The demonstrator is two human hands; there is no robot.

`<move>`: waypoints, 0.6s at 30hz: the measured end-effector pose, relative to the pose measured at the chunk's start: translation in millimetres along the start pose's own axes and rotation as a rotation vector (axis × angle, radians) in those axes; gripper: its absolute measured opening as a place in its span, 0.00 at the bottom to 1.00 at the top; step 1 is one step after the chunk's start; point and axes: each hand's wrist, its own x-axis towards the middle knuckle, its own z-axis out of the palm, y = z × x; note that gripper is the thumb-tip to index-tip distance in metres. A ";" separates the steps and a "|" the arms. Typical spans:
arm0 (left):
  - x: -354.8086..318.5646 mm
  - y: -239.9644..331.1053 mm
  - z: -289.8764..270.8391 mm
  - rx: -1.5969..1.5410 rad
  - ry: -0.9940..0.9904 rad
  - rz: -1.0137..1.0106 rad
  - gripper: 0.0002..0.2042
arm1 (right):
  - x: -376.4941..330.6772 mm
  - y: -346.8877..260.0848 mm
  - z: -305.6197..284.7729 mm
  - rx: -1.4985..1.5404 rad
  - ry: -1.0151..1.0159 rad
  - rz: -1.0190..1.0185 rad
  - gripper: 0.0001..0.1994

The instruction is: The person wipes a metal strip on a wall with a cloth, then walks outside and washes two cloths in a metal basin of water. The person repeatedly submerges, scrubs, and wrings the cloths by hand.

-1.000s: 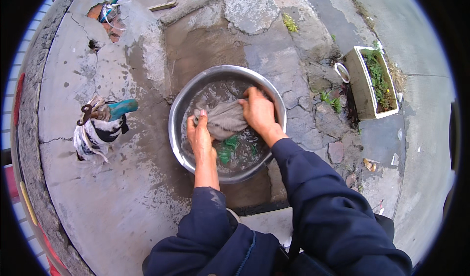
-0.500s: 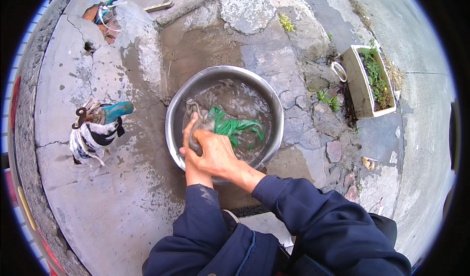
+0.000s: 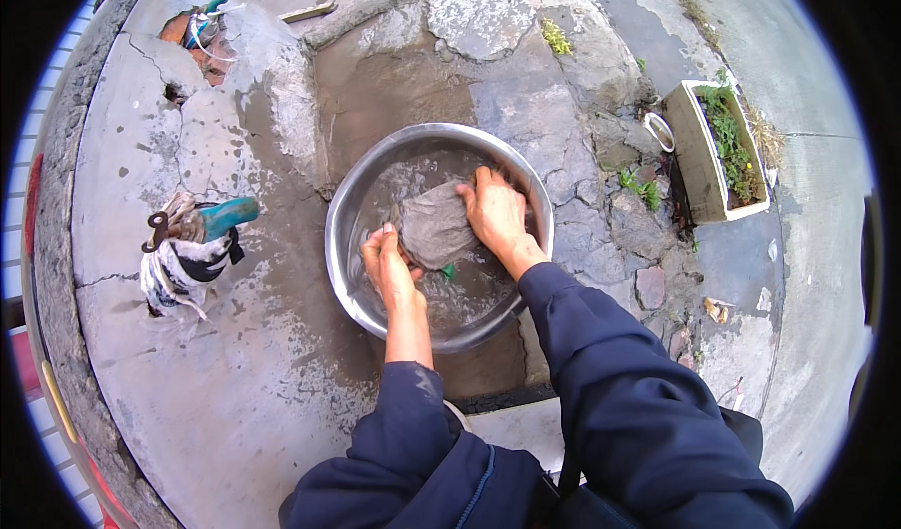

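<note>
Between my two hands a wet grey cloth is spread over a round metal basin of murky water. My left hand grips the cloth's lower left edge, thumb and fingers closed on it. At the cloth's right side my right hand holds its other edge, fingers bent around it. A small bit of green cloth peeks out under the grey one; the rest of it is hidden.
Left of the basin stands a cloth-wrapped tap with a teal spout. A white planter box with green plants sits at the right, beside a white ring. Cracked, wet concrete surrounds the basin.
My hands were together, squeezing the bunched grey cloth at the basin's left. They have moved apart, the right one going right and up, and the cloth is opened out, covering most of the green one.
</note>
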 end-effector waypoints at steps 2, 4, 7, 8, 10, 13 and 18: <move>7.8 0.8 -7.3 -0.013 -0.001 0.023 0.24 | -10.2 -9.7 -1.2 -0.028 -0.166 0.110 0.21; 19.8 -2.9 -11.0 0.007 -0.129 -0.140 0.34 | -21.0 -31.9 -5.2 0.162 -0.440 0.303 0.24; 43.7 -10.3 -20.1 -0.349 -0.366 -0.369 0.39 | -53.3 -80.1 -14.5 0.487 -0.301 0.043 0.15; 52.0 -12.9 -24.9 -0.335 -0.427 -0.364 0.35 | -63.9 -91.7 -20.1 0.520 -0.255 -0.082 0.17; 64.7 -18.5 -34.9 -0.488 -0.763 -0.250 0.31 | -82.8 -112.8 -28.1 0.548 -0.176 -0.290 0.20; 70.1 -27.0 -42.3 -0.615 -0.848 -0.218 0.27 | -92.7 -129.1 -30.0 0.511 -0.230 -0.291 0.19; 51.1 -27.0 -13.7 -0.358 -0.553 -0.156 0.22 | -52.7 -106.1 -15.4 0.340 -0.145 -0.213 0.14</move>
